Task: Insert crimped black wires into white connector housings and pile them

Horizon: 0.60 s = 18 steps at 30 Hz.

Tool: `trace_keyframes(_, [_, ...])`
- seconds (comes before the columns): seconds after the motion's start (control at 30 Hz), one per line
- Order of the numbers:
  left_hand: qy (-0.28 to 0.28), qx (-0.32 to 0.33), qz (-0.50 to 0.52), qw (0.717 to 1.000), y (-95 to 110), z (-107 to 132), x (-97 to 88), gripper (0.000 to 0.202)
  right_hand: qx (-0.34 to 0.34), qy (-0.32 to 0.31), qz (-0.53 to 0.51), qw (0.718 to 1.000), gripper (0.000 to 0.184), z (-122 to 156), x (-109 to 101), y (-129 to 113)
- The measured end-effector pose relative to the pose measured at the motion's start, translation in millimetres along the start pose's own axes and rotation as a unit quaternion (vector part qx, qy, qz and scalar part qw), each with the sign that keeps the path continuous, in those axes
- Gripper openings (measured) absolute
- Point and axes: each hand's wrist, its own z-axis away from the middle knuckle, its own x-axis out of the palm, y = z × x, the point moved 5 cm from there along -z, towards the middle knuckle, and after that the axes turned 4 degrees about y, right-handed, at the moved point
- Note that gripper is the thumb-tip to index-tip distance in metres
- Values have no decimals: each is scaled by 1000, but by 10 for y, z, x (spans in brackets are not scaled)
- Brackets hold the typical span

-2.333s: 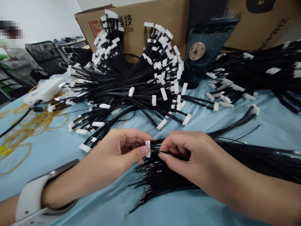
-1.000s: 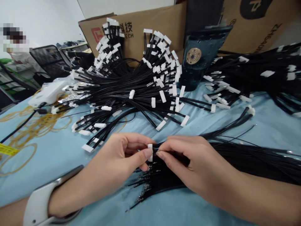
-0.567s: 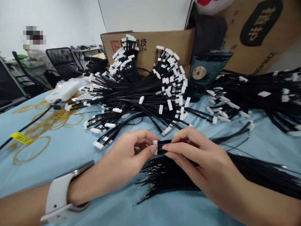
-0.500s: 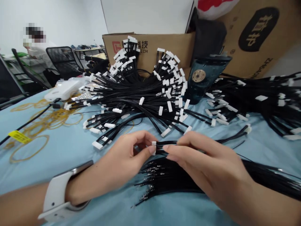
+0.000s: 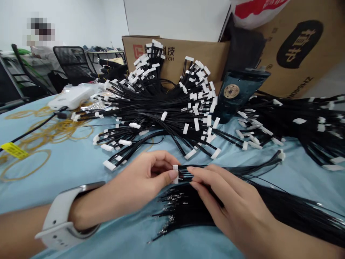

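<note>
A plain white wall (image 5: 113,18) stands at eleven o'clock; before it, at ten o'clock, a black mesh-backed chair (image 5: 72,62).

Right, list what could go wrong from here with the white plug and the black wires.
1. The left hand pinches the small white plug, so it might slip out.
2. The right hand is at the black wires beside the plug; a tug could loosen one.
3. A bundle of wires with bare metal tips lies close by; brushing it might bend some.
</note>
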Motion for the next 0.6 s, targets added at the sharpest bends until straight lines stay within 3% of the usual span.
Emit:
trace_keyframes(0.13, [9,-2,8,1000,4,-12,-2,7,33,28,8,999,23,-53,-13,2])
trace_keyframes(0.6, [19,-3,15,1000,24,-9,-7,6,47,23,-32,998,29,-20,-42,-6])
